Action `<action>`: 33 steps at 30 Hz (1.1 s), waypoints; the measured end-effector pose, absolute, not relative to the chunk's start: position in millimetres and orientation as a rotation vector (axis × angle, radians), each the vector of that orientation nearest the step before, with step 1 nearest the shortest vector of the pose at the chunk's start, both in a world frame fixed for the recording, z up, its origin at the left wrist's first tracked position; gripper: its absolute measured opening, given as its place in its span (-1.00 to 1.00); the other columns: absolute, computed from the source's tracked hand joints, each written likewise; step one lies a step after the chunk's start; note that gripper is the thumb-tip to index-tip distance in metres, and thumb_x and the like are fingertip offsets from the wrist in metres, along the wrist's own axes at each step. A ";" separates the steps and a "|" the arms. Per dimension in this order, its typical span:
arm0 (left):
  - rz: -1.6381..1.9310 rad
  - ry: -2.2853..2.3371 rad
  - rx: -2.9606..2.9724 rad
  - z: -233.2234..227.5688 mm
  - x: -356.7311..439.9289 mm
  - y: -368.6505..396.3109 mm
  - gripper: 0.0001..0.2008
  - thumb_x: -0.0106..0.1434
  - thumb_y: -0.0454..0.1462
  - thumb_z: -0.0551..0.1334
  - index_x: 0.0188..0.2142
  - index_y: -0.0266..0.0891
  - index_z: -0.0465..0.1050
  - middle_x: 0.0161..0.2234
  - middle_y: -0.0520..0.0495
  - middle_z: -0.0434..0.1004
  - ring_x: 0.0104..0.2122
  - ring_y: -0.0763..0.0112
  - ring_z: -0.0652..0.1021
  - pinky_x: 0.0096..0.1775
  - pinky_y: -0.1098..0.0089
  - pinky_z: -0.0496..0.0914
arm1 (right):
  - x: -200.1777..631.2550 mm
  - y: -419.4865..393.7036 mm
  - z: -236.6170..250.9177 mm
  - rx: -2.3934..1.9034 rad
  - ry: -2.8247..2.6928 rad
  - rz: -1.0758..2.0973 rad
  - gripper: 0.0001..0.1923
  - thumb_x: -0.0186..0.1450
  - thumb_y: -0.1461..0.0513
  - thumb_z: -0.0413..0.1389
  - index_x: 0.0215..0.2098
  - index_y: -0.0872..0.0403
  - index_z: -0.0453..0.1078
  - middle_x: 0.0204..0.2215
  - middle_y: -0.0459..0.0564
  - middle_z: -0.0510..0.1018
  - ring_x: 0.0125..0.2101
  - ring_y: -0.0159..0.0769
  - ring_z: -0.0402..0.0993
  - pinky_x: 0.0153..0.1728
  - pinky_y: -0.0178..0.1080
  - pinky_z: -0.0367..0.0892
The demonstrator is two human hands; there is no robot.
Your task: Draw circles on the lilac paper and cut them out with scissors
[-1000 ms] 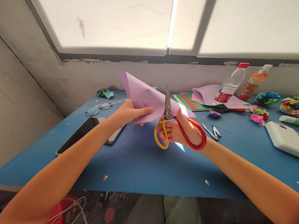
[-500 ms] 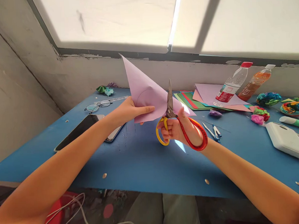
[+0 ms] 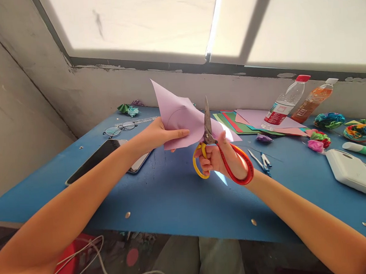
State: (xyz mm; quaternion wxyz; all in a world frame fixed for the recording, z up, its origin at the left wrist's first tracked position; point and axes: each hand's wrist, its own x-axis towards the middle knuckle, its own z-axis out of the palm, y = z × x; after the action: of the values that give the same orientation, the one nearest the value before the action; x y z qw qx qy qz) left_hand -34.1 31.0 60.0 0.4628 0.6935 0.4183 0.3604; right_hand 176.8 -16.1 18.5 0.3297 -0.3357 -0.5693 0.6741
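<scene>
A sheet of light purple paper [image 3: 182,118] is held up above the table, with a curved pencil line on it. My left hand [image 3: 167,133] pinches its lower left part, thumb on the near face and fingers mostly behind. Scissors [image 3: 207,127] with one yellow and one red handle are in my right hand [image 3: 216,157]; fingers pass through the yellow loop and the thumb through the red one. Their blades point upward at the paper's right part, one in front of it. Whether the other blade lies behind the sheet is hidden.
On the blue table [image 3: 174,203] are a phone [image 3: 92,162] and glasses [image 3: 113,131] at left. Coloured paper sheets [image 3: 246,123], a compass [image 3: 261,163], two bottles [image 3: 279,103], paper flowers [image 3: 319,140] and a white power bank [image 3: 352,171] lie or stand at right.
The paper's upper part has bent and its top corner has dropped lower. The yellow handle has shifted slightly right, toward the red one. Both hands keep their hold.
</scene>
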 end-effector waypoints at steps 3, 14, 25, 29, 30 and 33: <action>0.867 1.041 1.694 60.3 -34.2 31.7 -0.56 -0.05 -0.03 0.45 -0.29 -0.29 0.52 -0.43 -0.11 0.55 -0.53 0.39 0.50 -0.55 0.45 0.37 | 175.7 -17.0 21.1 -0.911 -1.497 1.741 -0.14 -0.10 -0.51 -0.16 -0.45 0.09 0.22 -0.57 -0.16 0.06 -0.60 -0.42 0.04 -0.53 -0.27 0.05; 0.878 1.058 1.674 59.7 -33.9 33.2 -0.55 -0.07 -0.03 0.46 -0.28 -0.28 0.53 -0.39 -0.13 0.56 -0.50 0.37 0.52 -0.55 0.45 0.38 | 173.8 -20.8 23.0 -1.029 -1.430 1.682 -0.15 0.00 -0.47 -0.24 -0.47 0.12 0.27 -0.63 -0.18 0.03 -0.66 -0.47 -0.01 -0.61 -0.29 0.03; 0.879 1.057 1.686 59.5 -33.8 33.5 -0.59 -0.06 -0.05 0.46 -0.31 -0.28 0.52 -0.45 -0.10 0.54 -0.59 0.41 0.49 -0.61 0.46 0.35 | 171.9 -22.8 22.3 -1.080 -1.441 1.617 -0.12 -0.06 -0.51 -0.27 -0.47 0.10 0.23 -0.62 -0.20 -0.02 -0.65 -0.50 -0.08 -0.60 -0.31 -0.02; 0.878 1.030 1.683 60.4 -33.6 33.1 -0.64 -0.04 -0.07 0.45 -0.35 -0.28 0.51 -0.51 -0.07 0.52 -0.65 0.45 0.45 -0.65 0.46 0.31 | 174.1 -21.7 18.7 -1.064 -1.477 1.589 -0.14 -0.08 -0.50 -0.18 -0.45 0.09 0.21 -0.62 -0.23 -0.03 -0.66 -0.53 -0.10 -0.61 -0.32 -0.04; 0.870 1.019 1.685 61.3 -33.7 32.3 -0.65 -0.03 -0.08 0.45 -0.37 -0.28 0.51 -0.52 -0.06 0.51 -0.67 0.46 0.44 -0.65 0.46 0.31 | 174.7 -21.2 17.7 -1.058 -1.479 1.587 -0.16 -0.06 -0.49 -0.15 -0.45 0.09 0.20 -0.63 -0.24 -0.03 -0.66 -0.53 -0.11 -0.61 -0.33 -0.05; 0.839 1.017 1.697 64.7 -33.8 29.5 -0.67 0.00 -0.09 0.43 -0.36 -0.28 0.50 -0.54 -0.04 0.49 -0.67 0.47 0.42 -0.63 0.45 0.31 | 176.7 -19.4 14.4 -1.072 -1.473 1.581 -0.22 0.01 -0.45 -0.12 -0.45 0.09 0.19 -0.63 -0.25 -0.05 -0.66 -0.55 -0.13 -0.61 -0.35 -0.09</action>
State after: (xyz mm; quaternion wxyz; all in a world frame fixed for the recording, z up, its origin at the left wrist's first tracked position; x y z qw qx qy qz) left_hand -33.8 29.5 64.7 0.4764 0.6943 0.4160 0.3433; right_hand 176.7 -19.4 14.4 0.3566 -0.4153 -0.5703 0.6125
